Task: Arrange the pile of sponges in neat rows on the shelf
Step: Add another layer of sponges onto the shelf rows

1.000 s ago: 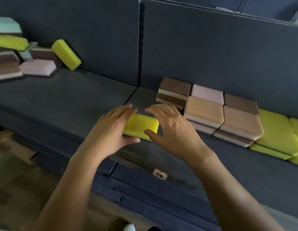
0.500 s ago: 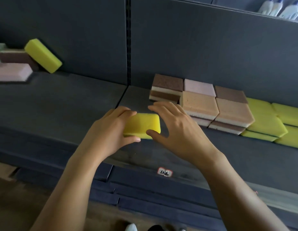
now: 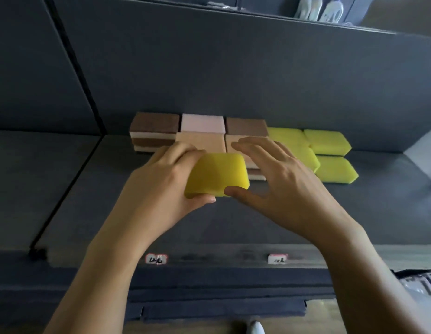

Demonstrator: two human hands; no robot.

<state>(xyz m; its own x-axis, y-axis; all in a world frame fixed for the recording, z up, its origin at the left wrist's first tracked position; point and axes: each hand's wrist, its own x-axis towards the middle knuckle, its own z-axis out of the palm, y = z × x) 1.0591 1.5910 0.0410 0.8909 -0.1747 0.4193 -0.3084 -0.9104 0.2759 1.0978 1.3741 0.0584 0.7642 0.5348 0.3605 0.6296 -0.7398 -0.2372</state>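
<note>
Yellow sponge [image 3: 216, 174] is in the grip of the left hand [image 3: 161, 186], with the thumb under its near edge and the fingers curled over its far left side. It is at the middle of the shelf [image 3: 354, 213], just in front of the tan sponges [image 3: 200, 141]. Whether it rests on the shelf or hangs just above it cannot be told. The right hand [image 3: 279, 184] has a wide grip: its fingers are spread and nearly straight over the right tan stack, and only the thumb tip touches the sponge's near right corner.

Half a second ago the sponge was over bare shelf, left of the rows and near the brown stack [image 3: 154, 131]. It now lies further right and hides part of the tan sponges. Both hands have moved with it, and their hold looks the same. The loose pile at the far left has dropped out of view. More of the other yellow sponges [image 3: 330, 155] shows at the right end of the rows, beside a pink sponge [image 3: 202, 124] and a second brown one [image 3: 245, 126] against the far wall. White bottles [image 3: 330, 10] show more fully on the higher level.

Two small white tags edged in red are stuck on the shelf's front lip. The left tag [image 3: 156, 259] bears handwriting that looks like "12" and one more mark. The right tag [image 3: 277, 259] is too blurred to read.
</note>
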